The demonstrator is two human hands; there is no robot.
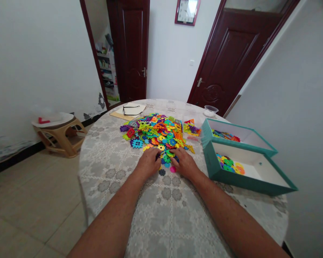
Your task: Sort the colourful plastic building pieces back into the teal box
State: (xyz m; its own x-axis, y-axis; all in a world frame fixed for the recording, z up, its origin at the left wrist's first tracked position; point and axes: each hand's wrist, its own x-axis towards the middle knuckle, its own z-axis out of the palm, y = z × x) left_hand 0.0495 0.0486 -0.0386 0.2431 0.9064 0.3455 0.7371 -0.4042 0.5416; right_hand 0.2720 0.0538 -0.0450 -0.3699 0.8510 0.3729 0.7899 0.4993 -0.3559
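A heap of colourful plastic gear-shaped and flower-shaped building pieces (158, 130) covers the middle of the table. At its near edge my left hand (148, 162) rests with fingers bent over the pieces, thumb apart from them. My right hand (187, 164) faces it from the other side, fingers reaching over green discs (167, 157) and thumb spread away. No piece is clearly gripped in either hand, though the fingertips are partly hidden. Just in front of the hands lie a dark grey disc (162, 172) and a pink disc (173, 169).
Two teal boxes (253, 184) with some pieces inside stand at the right. Behind the heap are a transparent tray (192, 137) and a small clear bowl (211, 110). Glasses (129, 110) lie on paper at the back left. A stool (61, 138) stands left of the round table.
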